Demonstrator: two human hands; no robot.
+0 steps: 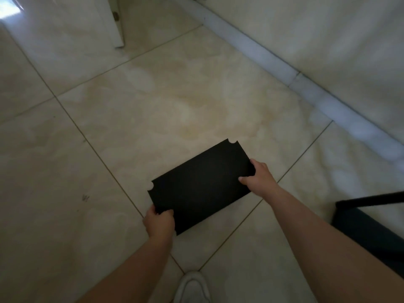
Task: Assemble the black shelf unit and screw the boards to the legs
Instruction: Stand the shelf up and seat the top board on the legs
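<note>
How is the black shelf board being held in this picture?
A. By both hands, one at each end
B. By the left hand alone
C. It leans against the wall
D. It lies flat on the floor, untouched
A: the left hand grips the near corner of the black shelf board and the right hand grips the opposite end, above the tiled floor.

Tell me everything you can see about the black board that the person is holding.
The black board is a flat, matte rectangle; its material cannot be told. Rounded notches are cut at the two far corners that show; the near corners are hidden by the hands or unclear. It is held over the tiled floor, its long side running diagonally from lower left to upper right. The left hand grips its near left end, and the right hand grips its right end. Whether it touches the floor is unclear.
</note>
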